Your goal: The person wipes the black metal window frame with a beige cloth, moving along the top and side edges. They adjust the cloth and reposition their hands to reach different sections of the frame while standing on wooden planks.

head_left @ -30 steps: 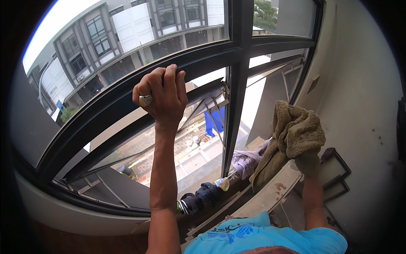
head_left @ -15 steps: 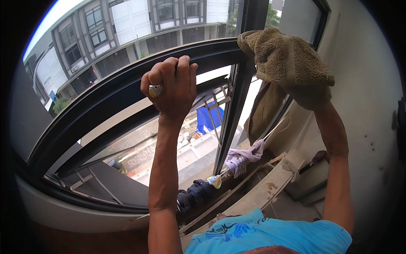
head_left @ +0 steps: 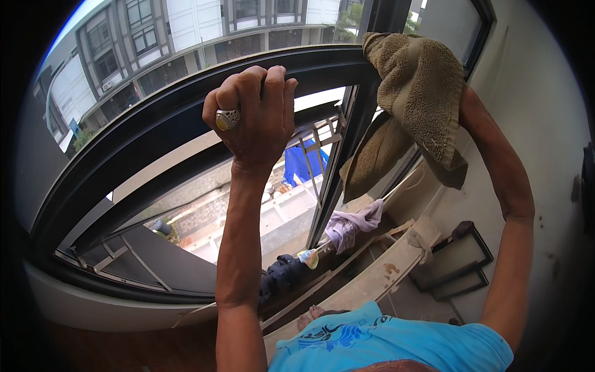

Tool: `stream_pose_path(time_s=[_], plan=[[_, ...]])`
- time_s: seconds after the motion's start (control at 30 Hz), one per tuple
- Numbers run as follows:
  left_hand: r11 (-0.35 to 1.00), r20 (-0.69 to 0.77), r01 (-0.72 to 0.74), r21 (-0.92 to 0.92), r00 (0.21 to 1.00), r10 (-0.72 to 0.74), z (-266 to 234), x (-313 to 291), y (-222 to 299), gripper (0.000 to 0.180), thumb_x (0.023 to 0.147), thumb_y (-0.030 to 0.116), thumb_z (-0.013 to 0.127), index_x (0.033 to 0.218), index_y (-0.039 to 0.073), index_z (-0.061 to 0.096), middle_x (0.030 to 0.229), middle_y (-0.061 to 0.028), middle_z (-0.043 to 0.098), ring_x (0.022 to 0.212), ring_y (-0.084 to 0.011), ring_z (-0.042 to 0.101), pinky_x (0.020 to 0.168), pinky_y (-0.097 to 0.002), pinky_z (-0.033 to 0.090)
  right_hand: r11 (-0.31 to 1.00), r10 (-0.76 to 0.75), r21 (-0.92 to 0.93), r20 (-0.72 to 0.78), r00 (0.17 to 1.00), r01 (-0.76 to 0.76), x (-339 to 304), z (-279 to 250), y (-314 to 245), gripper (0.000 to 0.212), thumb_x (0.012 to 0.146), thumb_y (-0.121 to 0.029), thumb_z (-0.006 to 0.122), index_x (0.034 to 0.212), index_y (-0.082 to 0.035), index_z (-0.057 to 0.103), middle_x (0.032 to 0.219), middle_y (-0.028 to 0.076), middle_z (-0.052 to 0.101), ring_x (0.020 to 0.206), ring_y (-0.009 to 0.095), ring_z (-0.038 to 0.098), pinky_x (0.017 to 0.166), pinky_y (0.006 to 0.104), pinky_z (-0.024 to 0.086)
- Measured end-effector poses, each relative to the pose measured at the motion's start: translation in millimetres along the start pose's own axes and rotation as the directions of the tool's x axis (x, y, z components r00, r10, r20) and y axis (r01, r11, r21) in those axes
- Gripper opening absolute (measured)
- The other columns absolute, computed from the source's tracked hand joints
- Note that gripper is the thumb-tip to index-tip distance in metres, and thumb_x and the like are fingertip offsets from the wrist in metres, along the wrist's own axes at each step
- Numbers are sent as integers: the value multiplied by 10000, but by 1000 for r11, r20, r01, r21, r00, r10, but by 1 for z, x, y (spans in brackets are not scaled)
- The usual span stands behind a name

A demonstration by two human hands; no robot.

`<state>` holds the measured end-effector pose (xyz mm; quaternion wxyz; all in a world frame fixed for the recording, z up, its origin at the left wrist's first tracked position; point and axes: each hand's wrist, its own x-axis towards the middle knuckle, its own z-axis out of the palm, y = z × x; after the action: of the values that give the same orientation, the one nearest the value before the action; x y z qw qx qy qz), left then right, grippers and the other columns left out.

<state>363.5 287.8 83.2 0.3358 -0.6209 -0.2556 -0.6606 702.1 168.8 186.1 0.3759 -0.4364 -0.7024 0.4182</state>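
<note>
The person's left hand (head_left: 251, 115) is hooked over the dark crossbar (head_left: 167, 115) of a large window, fingers curled on its upper edge; a silver ring (head_left: 227, 119) with a yellow stone sits on one finger. The right hand (head_left: 468, 102) is raised beside the upright post (head_left: 347, 158) and carries a brown towel (head_left: 421, 80); the cloth drapes over the fingers — one cannot tell how they are bent beneath it, nor whether the towel presses on the frame. The towel's upper corner overlaps, in this view, the junction of crossbar and post; a long fold hangs below, well above the ledge.

Lower down, a lilac cloth (head_left: 348, 229) hangs near the foot of the post; a small pale patterned cloth (head_left: 308, 258) and a dark blue bundled cloth (head_left: 285, 271) lie next along the same side, to the left of it. A pale plank (head_left: 406, 251) with a brown stain runs slantwise in front of them; black frames (head_left: 483, 242) stand by the wall (head_left: 545, 155) at right. Outside, beyond the tilted lower pane, is a blue sheet (head_left: 304, 162) — and, higher up, a grey-and-white building (head_left: 186, 25).
</note>
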Motion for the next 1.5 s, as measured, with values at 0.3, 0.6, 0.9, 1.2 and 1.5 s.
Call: stream_pose_path(time_s=[0.3, 0.6, 0.9, 1.2, 1.5], plan=[[999, -19, 32, -25, 999, -32, 5, 0, 3, 173, 853, 305, 741, 958, 198, 656, 941, 39, 521, 993, -175, 476, 907, -429, 271, 922, -221, -344, -95, 971, 176, 10, 37, 14, 459, 1024, -170, 552, 1455, -46, 454, 1381, 165, 565, 1241, 247, 596, 1042, 381, 545], [999, 12, 38, 9, 999, -38, 0, -1, 1, 151, 868, 308, 727, 944, 193, 667, 947, 46, 530, 999, -169, 474, 913, -431, 267, 790, -214, -600, -74, 974, 128, 31, 78, 5, 514, 976, -156, 645, 1444, -38, 469, 1365, 138, 580, 1249, 208, 590, 1082, 346, 509], [999, 18, 0, 43, 1000, -1, -1, 2, 0, 179, 887, 353, 721, 968, 198, 679, 955, 48, 558, 985, -164, 490, 902, -416, 286, 393, -445, -918, -136, 885, 57, 60, 92, 13, 500, 979, -153, 641, 1438, -38, 478, 1355, 135, 587, 1233, 205, 597, 1073, 344, 512], [999, 41, 11, 48, 999, -13, 0, 1, 3, 165, 887, 324, 722, 981, 199, 669, 961, 43, 548, 1004, -169, 483, 899, -418, 282, 724, -365, -688, -438, 822, -45, -37, 23, 64, 487, 981, -150, 637, 1431, -38, 487, 1345, 133, 594, 1217, 201, 604, 1064, 342, 516], [999, 21, -6, 48, 1000, 5, 2, -1, 1, 136, 896, 318, 700, 965, 212, 649, 950, 50, 525, 989, -165, 461, 884, -436, 276, 791, -339, -607, -534, 774, -73, -53, -3, 95, 474, 984, -147, 633, 1424, -38, 496, 1335, 131, 600, 1201, 197, 612, 1055, 341, 519]])
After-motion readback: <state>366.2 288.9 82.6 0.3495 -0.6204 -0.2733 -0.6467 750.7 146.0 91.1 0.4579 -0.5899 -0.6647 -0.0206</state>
